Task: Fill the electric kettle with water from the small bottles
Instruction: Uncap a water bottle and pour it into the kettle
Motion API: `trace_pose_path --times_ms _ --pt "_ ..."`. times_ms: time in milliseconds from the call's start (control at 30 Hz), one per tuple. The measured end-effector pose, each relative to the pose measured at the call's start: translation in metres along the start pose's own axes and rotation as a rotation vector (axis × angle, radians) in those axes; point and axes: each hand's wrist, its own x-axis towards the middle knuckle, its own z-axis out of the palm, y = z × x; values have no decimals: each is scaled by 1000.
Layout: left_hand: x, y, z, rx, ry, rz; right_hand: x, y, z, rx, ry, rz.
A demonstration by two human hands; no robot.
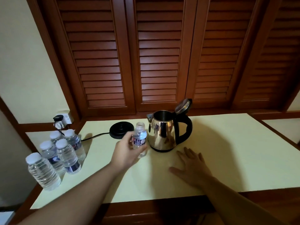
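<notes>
Capped bottles point(53, 157): five, well left of the left hand, seemingly full; most pouring looks still ahead
Power base point(121, 131): just beyond the left hand, cord running to a wall socket point(65, 118)
Left hand point(125, 149): clamped on an uncapped bottle point(140, 138), upright, contents hard to tell
Kettle point(164, 133): just right of that bottle, off its base, lid point(183, 106) open, nothing blocking the mouth
Right hand point(192, 167): fingers spread, empty, on the surface point(227, 151) below the kettle

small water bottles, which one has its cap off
The small clear plastic bottle held in the left hand, beside the stainless steel kettle. Its neck is open, while the five bottles grouped at the table's left edge all have white caps.
</notes>
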Motion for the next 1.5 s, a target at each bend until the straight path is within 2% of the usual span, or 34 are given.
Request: trace_pose_path --times_ms 333,667,1067,1500 --pt "94 57 -31 388 -53 188 1 2 2 20 40 12" --pt "137 99 -48 845 -184 355 2 3 2 28 53 7" --pt "144 118 -55 1084 -240 393 3 5 4 28 67 3" --pt "152 134 -67 1167 -294 461 3 4 3 24 81 10"
